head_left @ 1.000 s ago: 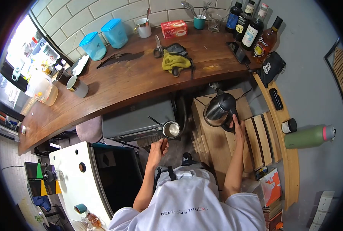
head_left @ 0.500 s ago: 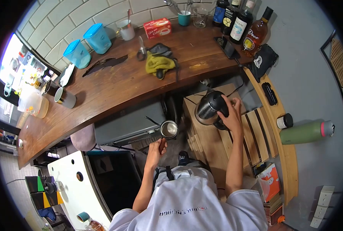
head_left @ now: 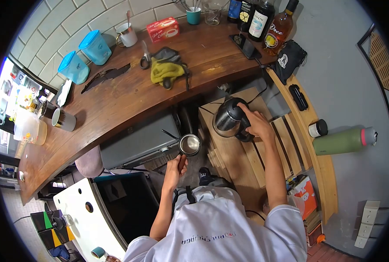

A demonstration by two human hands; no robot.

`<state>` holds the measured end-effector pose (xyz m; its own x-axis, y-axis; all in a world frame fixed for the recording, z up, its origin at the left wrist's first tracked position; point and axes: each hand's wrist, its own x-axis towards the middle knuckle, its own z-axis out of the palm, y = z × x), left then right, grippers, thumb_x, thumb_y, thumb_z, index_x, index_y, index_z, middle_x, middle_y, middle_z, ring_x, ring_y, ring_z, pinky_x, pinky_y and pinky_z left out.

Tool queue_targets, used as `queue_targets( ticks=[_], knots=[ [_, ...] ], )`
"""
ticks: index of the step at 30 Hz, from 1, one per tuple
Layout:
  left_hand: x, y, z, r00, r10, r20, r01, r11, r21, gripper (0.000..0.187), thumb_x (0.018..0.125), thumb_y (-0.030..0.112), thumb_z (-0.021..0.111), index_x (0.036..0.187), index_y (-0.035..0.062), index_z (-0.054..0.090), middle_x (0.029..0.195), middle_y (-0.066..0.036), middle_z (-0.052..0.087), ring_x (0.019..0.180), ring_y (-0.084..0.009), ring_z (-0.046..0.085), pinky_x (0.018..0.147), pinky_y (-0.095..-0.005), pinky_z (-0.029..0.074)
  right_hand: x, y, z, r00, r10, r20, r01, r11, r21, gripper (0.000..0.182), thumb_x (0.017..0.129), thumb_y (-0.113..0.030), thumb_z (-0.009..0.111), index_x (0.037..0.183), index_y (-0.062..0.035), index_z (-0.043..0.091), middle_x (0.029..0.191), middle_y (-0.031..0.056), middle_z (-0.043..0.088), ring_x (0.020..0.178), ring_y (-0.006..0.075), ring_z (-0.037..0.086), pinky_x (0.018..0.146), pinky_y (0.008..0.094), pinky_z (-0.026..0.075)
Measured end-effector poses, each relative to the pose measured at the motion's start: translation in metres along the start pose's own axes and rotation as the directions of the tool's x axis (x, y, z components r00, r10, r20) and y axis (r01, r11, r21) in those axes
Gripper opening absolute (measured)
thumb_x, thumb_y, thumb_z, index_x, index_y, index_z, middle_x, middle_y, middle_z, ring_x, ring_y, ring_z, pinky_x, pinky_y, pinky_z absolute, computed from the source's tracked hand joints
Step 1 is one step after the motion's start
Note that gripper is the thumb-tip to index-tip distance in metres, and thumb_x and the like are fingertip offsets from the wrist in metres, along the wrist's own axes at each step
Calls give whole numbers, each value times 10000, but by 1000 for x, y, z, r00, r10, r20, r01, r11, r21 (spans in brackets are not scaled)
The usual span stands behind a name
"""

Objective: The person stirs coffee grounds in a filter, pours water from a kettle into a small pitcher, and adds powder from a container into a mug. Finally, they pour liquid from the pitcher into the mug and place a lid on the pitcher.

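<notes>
While the left hand [head_left: 173, 172] grasps the gooseneck pot [head_left: 190, 145] by its wooden handle [head_left: 183, 162], best held level, the electric kettle [head_left: 224, 121] sits rightward over wooden boards [head_left: 230, 155], right hand [head_left: 259, 124] touching its top; finger closure: cannot tell.

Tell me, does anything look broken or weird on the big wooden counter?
Yes: a dark, jagged patch on the counter, near the blue-lidded containers. Its ragged outline looks odd on the wood; I can't tell whether it's damage or something lying there. A pale spot near the front edge looks worn.
</notes>
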<state>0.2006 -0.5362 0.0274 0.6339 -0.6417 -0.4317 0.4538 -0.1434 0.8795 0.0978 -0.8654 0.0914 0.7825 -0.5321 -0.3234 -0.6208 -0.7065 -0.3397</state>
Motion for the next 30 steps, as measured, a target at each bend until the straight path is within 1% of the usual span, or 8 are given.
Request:
queue_targets(
  ticks=[3, 5, 9, 13, 17, 21, 25, 30],
  knots=[
    [-3, 5, 3, 1000, -10, 8, 9, 1000, 16, 436, 1035, 390, 356, 836, 70, 577, 628, 36, 455, 539, -54, 384, 483, -218, 252, 2, 2, 2, 1000, 22, 18, -22, 1000, -15, 1055, 703, 95, 767, 1512, -362, 266, 1075, 188, 607, 1105, 363, 579, 978, 468, 454],
    [-3, 4, 2, 1000, -17, 8, 17, 1000, 18, 439, 1036, 392, 353, 838, 70, 577, 628, 36, 454, 540, -53, 385, 482, -217, 253, 2, 4, 4, 1000, 0, -13, 0, 1000, 0, 1058, 693, 99, 769, 1508, -362, 275, 1069, 177, 606, 1103, 358, 576, 968, 468, 452],
    [-3, 0, 1, 1000, -26, 13, 26, 1000, 2, 441, 1039, 392, 350, 840, 71, 577, 634, 41, 457, 542, -47, 385, 479, -214, 251, 1, 3, 2, 1000, -1, -17, 1, 1000, -2, 1052, 693, 97, 771, 1503, -362, 280, 1069, 171, 604, 1099, 355, 578, 975, 468, 450],
    [-3, -3, -1, 999, 0, 36, 0, 1000, -5, 436, 1040, 390, 352, 844, 74, 580, 653, 42, 468, 550, -45, 388, 479, -213, 252, 4, 4, 2, 1000, -10, -1, 10, 1000, 21, 1038, 700, 83, 777, 1496, -367, 285, 1106, 173, 596, 1110, 355, 576, 981, 467, 448],
    [-4, -6, 0, 1000, -14, 15, 14, 1000, -18, 426, 1040, 388, 357, 866, 70, 581, 704, 36, 496, 568, -47, 399, 481, -212, 262, 4, 5, 2, 1000, -13, -8, 13, 1000, 27, 1022, 702, 81, 778, 1481, -369, 293, 1143, 170, 588, 1121, 355, 573, 975, 468, 448],
    [-5, -8, -1, 1000, -22, 17, 22, 999, -43, 419, 1041, 386, 363, 881, 66, 581, 735, 30, 509, 575, -52, 407, 484, -213, 274, 3, 3, 0, 1000, -3, 5, 2, 999, 44, 1015, 704, 83, 775, 1474, -371, 295, 1141, 167, 586, 1127, 350, 571, 974, 470, 446],
    [-6, -6, -1, 1000, -9, 19, 10, 1000, -15, 421, 1038, 394, 369, 877, 68, 580, 714, 31, 499, 570, -54, 405, 485, -216, 277, -2, -2, -4, 1000, 14, 7, -15, 999, 42, 1011, 703, 99, 764, 1472, -374, 309, 1122, 154, 585, 1121, 341, 573, 962, 463, 453],
    [-4, -9, -2, 1000, -5, 16, 5, 1000, -19, 433, 1029, 416, 363, 863, 76, 573, 628, 40, 451, 543, -54, 381, 481, -215, 253, -1, 2, 1, 1000, 6, -17, -5, 998, 64, 996, 704, 116, 751, 1468, -363, 329, 1132, 141, 587, 1114, 333, 572, 951, 454, 457]
  ],
)
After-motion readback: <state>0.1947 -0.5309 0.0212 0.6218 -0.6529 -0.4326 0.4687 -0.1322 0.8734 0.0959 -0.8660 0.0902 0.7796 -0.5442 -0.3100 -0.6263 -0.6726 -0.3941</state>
